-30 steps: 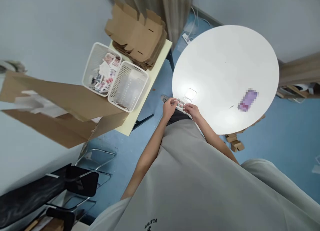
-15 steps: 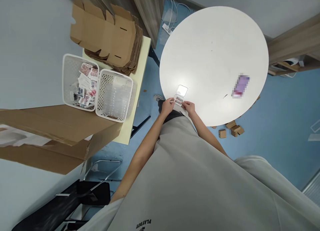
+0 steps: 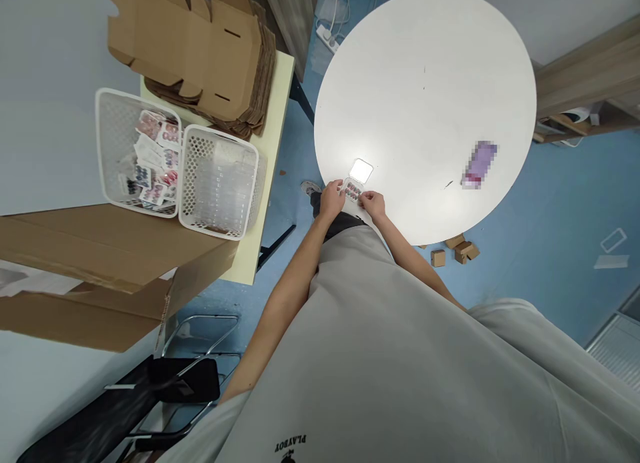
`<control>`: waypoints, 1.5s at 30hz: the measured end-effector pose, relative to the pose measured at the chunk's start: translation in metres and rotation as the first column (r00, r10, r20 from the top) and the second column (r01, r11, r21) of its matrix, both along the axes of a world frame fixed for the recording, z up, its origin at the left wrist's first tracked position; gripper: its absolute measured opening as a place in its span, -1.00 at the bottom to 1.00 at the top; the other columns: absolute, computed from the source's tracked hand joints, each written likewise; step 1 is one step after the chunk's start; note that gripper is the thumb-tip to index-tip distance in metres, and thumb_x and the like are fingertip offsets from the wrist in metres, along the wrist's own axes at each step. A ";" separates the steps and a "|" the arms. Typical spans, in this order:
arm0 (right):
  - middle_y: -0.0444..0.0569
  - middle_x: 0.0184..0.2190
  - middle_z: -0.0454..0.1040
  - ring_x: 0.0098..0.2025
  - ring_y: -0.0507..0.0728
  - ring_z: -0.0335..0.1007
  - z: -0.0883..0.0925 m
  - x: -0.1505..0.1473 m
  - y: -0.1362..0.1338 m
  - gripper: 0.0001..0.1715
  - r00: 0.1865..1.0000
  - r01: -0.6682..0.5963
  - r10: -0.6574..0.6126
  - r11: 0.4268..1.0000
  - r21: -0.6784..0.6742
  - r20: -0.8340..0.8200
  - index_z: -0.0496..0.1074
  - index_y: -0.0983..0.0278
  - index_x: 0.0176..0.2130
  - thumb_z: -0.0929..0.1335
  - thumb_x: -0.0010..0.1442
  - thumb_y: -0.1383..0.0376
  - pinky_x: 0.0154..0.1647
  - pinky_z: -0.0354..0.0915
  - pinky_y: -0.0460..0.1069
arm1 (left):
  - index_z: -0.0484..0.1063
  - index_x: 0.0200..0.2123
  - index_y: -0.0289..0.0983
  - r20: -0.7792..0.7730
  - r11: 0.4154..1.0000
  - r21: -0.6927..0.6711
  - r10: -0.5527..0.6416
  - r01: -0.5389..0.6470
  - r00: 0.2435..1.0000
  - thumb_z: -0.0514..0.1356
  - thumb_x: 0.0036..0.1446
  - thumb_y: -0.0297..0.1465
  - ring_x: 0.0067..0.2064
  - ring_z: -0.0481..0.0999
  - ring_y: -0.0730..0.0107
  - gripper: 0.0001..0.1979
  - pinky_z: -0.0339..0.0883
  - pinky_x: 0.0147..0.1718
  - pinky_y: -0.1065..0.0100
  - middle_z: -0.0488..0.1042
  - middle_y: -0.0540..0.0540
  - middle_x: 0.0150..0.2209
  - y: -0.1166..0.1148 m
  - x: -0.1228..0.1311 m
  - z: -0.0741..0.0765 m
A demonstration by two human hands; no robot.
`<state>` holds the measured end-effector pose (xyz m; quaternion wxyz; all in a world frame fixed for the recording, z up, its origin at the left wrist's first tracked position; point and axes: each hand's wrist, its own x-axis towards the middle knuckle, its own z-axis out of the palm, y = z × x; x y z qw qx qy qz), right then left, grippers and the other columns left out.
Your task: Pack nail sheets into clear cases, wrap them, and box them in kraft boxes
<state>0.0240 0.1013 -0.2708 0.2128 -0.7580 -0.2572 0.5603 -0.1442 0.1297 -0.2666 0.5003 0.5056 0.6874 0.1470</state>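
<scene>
A small clear plastic box [image 3: 354, 190] lies at the near edge of the round white table [image 3: 425, 129], its lid [image 3: 361, 171] tipped back and bright with glare. Rows of small reddish and dark pieces [image 3: 353, 191], looking like false nails, sit inside. My left hand [image 3: 333, 199] grips the box's left edge with closed fingers. At the right edge, my right hand [image 3: 373, 204] has its fingers pinched together against the box. Whether those fingertips hold the box wall or the insert inside is too small to tell.
On a side table [image 3: 274, 109] stand flattened cardboard boxes [image 3: 185, 43], a white basket [image 3: 107, 149] of nail-like packs and another basket [image 3: 185, 183] of clear plastic boxes. A large open carton [image 3: 100, 243] is left of me. A blurred purple item [image 3: 480, 163] lies on the round table.
The view has shifted slightly, so the surroundings sit a little higher and further left. Both hands stay at the open box; my right hand's fingers look more curled.
</scene>
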 end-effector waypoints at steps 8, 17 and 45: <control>-0.12 -0.41 0.61 -0.28 0.12 0.67 0.022 0.048 -0.016 -0.66 0.993 0.072 -0.067 0.997 0.042 -0.102 0.46 0.20 -0.27 0.58 0.22 0.08 -0.17 0.52 -0.02 | 0.60 0.13 -0.28 -0.027 1.000 0.030 -0.001 0.001 1.000 0.29 0.24 -0.52 0.01 0.60 0.06 -0.61 0.41 0.24 0.07 0.61 -0.28 0.10 0.003 -0.001 -0.007; -0.17 -0.43 0.57 -0.31 0.07 0.62 0.027 0.061 -0.014 -0.74 0.988 0.091 -0.083 0.995 0.052 -0.132 0.49 0.21 -0.27 0.56 0.20 0.15 -0.14 0.57 -0.03 | 0.67 0.06 -0.33 -0.005 0.999 -0.050 0.011 -0.011 1.000 0.29 0.16 -0.54 -0.03 0.66 -0.03 -0.61 0.44 0.21 0.02 0.70 -0.24 -0.16 0.008 0.001 -0.019; -0.10 -0.19 0.68 -0.12 0.14 0.60 0.038 0.056 0.032 -0.25 0.903 -0.122 0.130 0.991 0.046 -0.409 0.53 0.18 0.13 0.65 0.03 0.01 0.00 0.61 0.10 | 0.50 0.35 -0.20 0.583 0.880 -0.443 0.428 -0.171 0.690 0.40 0.13 -0.39 -0.03 0.69 0.24 -0.31 0.58 0.08 0.13 0.68 -0.15 -0.01 -0.016 -0.012 0.021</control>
